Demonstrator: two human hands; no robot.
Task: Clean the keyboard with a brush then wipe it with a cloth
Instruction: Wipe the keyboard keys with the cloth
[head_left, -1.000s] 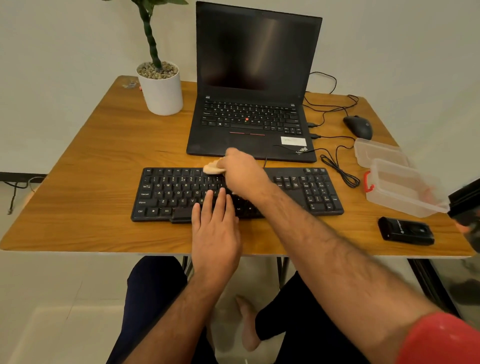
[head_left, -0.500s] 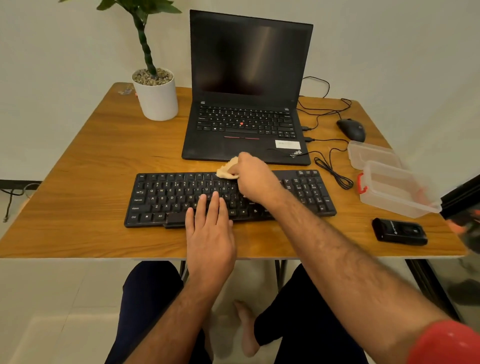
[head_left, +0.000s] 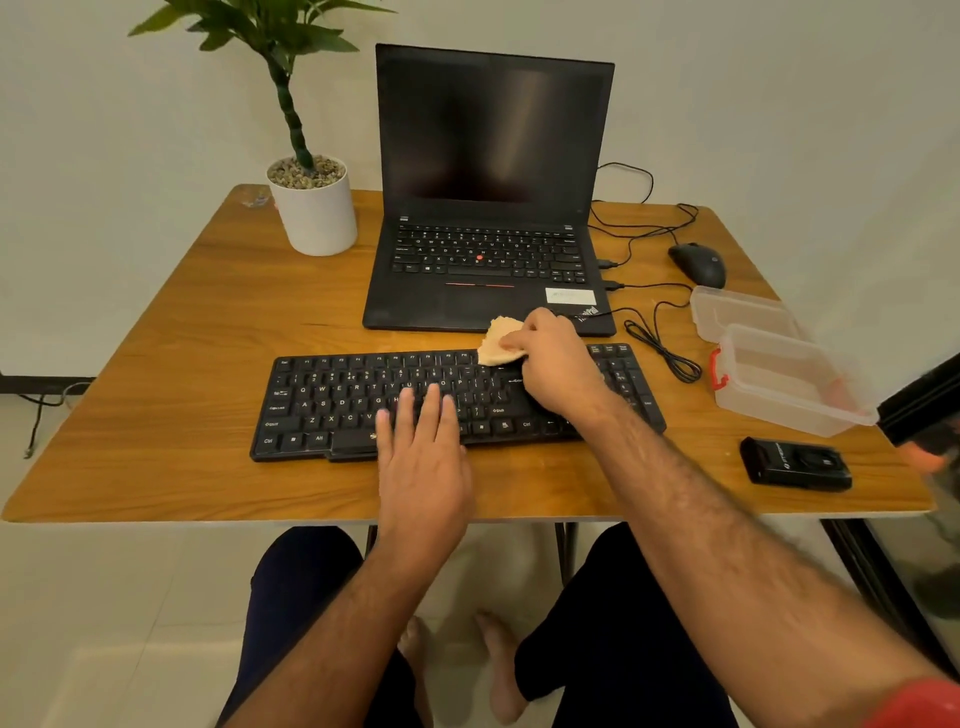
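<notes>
Cloth (head_left: 500, 347) sits pinched in your right hand (head_left: 558, 358), pressed on the far edge of the keyboard (head_left: 332, 400), right of its middle. Your left hand (head_left: 423, 457) lies flat and open on the near keys, holding nothing, near the worktop (head_left: 171, 415) edge.

Single head view: we look forward and down from seated height, close over wooden table (head_left: 156, 415), keyboard (head_left: 363, 395) centre, our knees at bottom edge.
</notes>
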